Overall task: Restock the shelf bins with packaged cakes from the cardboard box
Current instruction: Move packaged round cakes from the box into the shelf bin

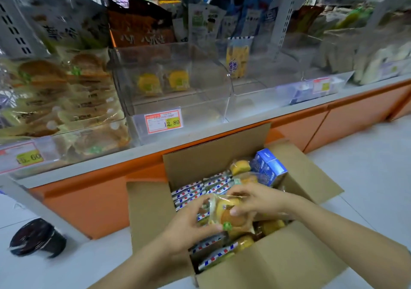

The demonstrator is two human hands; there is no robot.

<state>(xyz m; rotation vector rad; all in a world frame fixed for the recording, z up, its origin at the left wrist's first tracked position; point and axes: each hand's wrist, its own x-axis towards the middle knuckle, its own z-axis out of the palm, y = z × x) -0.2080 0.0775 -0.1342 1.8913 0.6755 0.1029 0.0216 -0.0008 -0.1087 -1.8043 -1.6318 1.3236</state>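
Note:
An open cardboard box (153,213) stands on the floor below the shelf, filled with striped packets, yellow cakes and blue cartons. Both hands hold one clear-wrapped golden cake (229,213) just above the box's contents. My left hand (189,219) grips its left side, my right hand (253,199) its top and right side. Straight above, a clear shelf bin (178,101) with a 12.80 price tag holds two yellow cakes at the back. The bin to its left (66,101) is packed with wrapped brown cakes.
An orange plinth (333,128) runs under the grey shelf edge. More clear bins (278,81) to the right hold a yellow packet and white packages. A dark round object (36,239) lies on the white floor at the left. Box flaps stick out on all sides.

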